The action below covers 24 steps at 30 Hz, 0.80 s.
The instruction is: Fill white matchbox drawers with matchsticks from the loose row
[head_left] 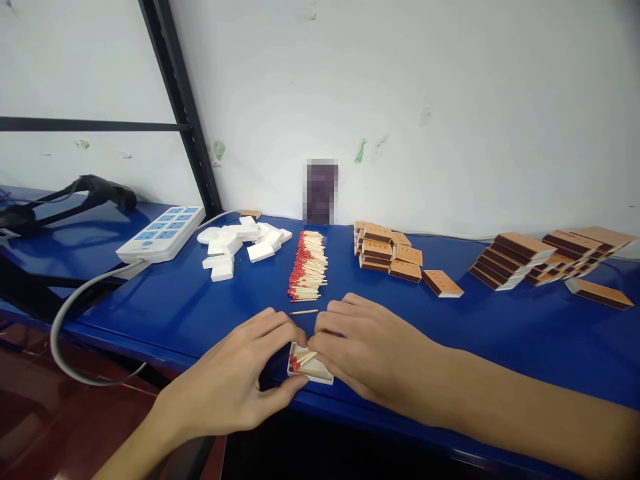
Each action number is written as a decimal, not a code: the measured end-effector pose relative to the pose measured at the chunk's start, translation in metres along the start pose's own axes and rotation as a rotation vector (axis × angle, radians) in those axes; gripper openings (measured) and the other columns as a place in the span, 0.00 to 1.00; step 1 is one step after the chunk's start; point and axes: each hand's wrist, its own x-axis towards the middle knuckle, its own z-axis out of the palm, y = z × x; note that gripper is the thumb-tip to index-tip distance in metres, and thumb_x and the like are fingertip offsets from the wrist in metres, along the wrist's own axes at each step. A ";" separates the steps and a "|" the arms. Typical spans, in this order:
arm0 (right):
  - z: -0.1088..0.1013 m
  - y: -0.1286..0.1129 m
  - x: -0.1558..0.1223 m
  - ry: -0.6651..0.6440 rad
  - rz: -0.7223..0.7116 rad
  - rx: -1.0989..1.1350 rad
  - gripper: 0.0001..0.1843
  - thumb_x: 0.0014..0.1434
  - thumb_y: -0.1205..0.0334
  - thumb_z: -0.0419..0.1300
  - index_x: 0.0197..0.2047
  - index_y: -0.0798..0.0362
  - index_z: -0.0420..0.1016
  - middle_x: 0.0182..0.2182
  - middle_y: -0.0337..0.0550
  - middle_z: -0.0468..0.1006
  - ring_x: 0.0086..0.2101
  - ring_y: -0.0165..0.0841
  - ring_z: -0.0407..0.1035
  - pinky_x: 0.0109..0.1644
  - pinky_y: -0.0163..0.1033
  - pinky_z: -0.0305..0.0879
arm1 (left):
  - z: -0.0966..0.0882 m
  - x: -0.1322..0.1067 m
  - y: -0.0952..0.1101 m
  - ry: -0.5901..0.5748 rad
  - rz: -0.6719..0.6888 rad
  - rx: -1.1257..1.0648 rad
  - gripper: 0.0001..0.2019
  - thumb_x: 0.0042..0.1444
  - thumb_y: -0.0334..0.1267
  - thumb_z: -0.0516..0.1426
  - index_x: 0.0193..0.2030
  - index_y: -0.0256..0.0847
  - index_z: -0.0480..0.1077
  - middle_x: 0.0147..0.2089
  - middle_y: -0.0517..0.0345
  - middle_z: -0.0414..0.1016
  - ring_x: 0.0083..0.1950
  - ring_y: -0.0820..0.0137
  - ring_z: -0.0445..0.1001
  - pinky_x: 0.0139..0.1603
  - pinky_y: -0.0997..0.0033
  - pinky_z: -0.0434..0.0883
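My left hand [235, 380] and my right hand [370, 350] meet at the front edge of the blue table [175, 300], both closed around a small white matchbox tray [307, 370] with red-tipped matches in it. The left thumb presses the tray's front side, and the right fingers cover its right end. One loose match [303, 311] lies just behind my fingers. Further back is a long heap of red-tipped matches [309, 273].
Several empty white trays [240, 247] lie back left beside a white power strip [163, 233] with a grey cable. Brown matchbox sleeves [387, 253] are stacked back centre, and more stacks [550, 257] sit at the right. A black strap [60, 203] rests far left.
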 end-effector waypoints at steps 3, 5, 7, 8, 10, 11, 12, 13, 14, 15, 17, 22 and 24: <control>0.000 -0.003 0.000 -0.023 0.015 -0.043 0.05 0.60 0.68 0.58 0.33 0.56 0.74 0.31 0.44 0.74 0.34 0.36 0.65 0.39 0.42 0.57 | 0.002 0.001 -0.003 0.012 0.012 -0.014 0.07 0.60 0.39 0.57 0.45 0.44 0.68 0.44 0.58 0.70 0.45 0.66 0.69 0.49 0.64 0.71; -0.003 -0.005 0.001 -0.065 0.047 -0.018 0.08 0.62 0.65 0.57 0.32 0.55 0.75 0.31 0.44 0.74 0.34 0.37 0.66 0.39 0.43 0.57 | 0.002 0.001 -0.004 0.009 0.029 -0.021 0.07 0.60 0.39 0.57 0.45 0.44 0.69 0.45 0.57 0.70 0.46 0.66 0.69 0.49 0.64 0.71; -0.009 -0.007 0.003 -0.111 0.082 0.029 0.11 0.64 0.63 0.55 0.32 0.55 0.75 0.32 0.45 0.73 0.33 0.37 0.66 0.38 0.43 0.59 | 0.002 0.001 -0.004 0.002 0.037 -0.022 0.07 0.61 0.38 0.57 0.45 0.43 0.71 0.46 0.56 0.69 0.47 0.66 0.69 0.48 0.65 0.71; -0.013 -0.008 0.004 -0.136 0.096 0.061 0.13 0.65 0.62 0.54 0.32 0.55 0.75 0.33 0.45 0.73 0.33 0.36 0.66 0.38 0.43 0.59 | 0.002 0.001 -0.004 0.000 0.037 -0.020 0.07 0.61 0.38 0.56 0.45 0.43 0.71 0.46 0.56 0.69 0.47 0.66 0.69 0.48 0.66 0.71; -0.019 -0.008 0.006 -0.177 0.124 0.133 0.14 0.66 0.62 0.53 0.31 0.56 0.75 0.32 0.45 0.72 0.32 0.35 0.67 0.36 0.41 0.60 | 0.001 0.001 -0.003 -0.002 0.034 -0.014 0.07 0.61 0.39 0.56 0.45 0.43 0.71 0.46 0.55 0.69 0.47 0.66 0.69 0.48 0.65 0.72; -0.022 -0.007 0.006 -0.195 0.139 0.174 0.14 0.66 0.62 0.53 0.31 0.56 0.76 0.32 0.45 0.72 0.32 0.34 0.67 0.35 0.40 0.60 | 0.000 0.001 -0.002 0.000 0.034 -0.012 0.07 0.61 0.39 0.56 0.45 0.43 0.72 0.46 0.55 0.69 0.46 0.66 0.69 0.47 0.65 0.72; -0.024 -0.006 0.006 -0.207 0.157 0.216 0.14 0.66 0.62 0.53 0.31 0.56 0.76 0.31 0.44 0.72 0.31 0.33 0.66 0.34 0.39 0.60 | 0.000 0.001 -0.002 0.002 0.034 -0.011 0.07 0.61 0.39 0.56 0.45 0.43 0.72 0.45 0.55 0.69 0.46 0.66 0.69 0.46 0.66 0.72; -0.025 -0.005 0.006 -0.218 0.174 0.263 0.14 0.66 0.62 0.53 0.32 0.56 0.76 0.30 0.44 0.71 0.30 0.32 0.66 0.32 0.38 0.59 | 0.000 0.000 -0.002 0.004 0.034 -0.012 0.07 0.61 0.39 0.56 0.45 0.44 0.72 0.45 0.55 0.69 0.46 0.66 0.69 0.45 0.67 0.73; -0.026 -0.003 0.005 -0.224 0.189 0.312 0.14 0.66 0.63 0.53 0.32 0.56 0.76 0.30 0.43 0.71 0.29 0.31 0.66 0.32 0.38 0.59 | 0.000 0.000 -0.002 0.005 0.036 -0.014 0.07 0.61 0.39 0.57 0.45 0.44 0.72 0.45 0.55 0.69 0.45 0.66 0.69 0.43 0.68 0.73; -0.026 -0.001 0.005 -0.222 0.199 0.362 0.13 0.65 0.63 0.53 0.32 0.55 0.77 0.29 0.42 0.71 0.29 0.30 0.66 0.31 0.37 0.58 | 0.000 0.000 -0.002 0.004 0.038 -0.018 0.07 0.61 0.39 0.57 0.45 0.44 0.72 0.45 0.56 0.69 0.45 0.66 0.70 0.42 0.69 0.73; -0.025 0.003 0.003 -0.201 0.202 0.442 0.12 0.64 0.65 0.53 0.32 0.54 0.76 0.29 0.40 0.71 0.30 0.29 0.65 0.32 0.36 0.58 | 0.000 0.000 -0.002 0.002 0.040 -0.021 0.07 0.61 0.39 0.57 0.45 0.45 0.72 0.45 0.57 0.69 0.45 0.67 0.70 0.42 0.70 0.72; -0.020 0.017 0.005 -0.128 0.231 0.466 0.07 0.61 0.66 0.56 0.32 0.53 0.73 0.28 0.37 0.71 0.30 0.28 0.63 0.34 0.34 0.56 | 0.000 0.001 -0.003 -0.005 0.044 0.007 0.08 0.62 0.39 0.56 0.48 0.48 0.73 0.46 0.58 0.68 0.45 0.68 0.69 0.45 0.69 0.69; -0.015 0.025 0.008 -0.071 0.280 0.437 0.08 0.62 0.65 0.55 0.31 0.54 0.72 0.26 0.37 0.71 0.28 0.27 0.61 0.32 0.34 0.54 | 0.000 0.002 -0.002 -0.016 0.046 0.030 0.09 0.63 0.39 0.56 0.49 0.49 0.72 0.46 0.57 0.67 0.44 0.67 0.68 0.44 0.69 0.68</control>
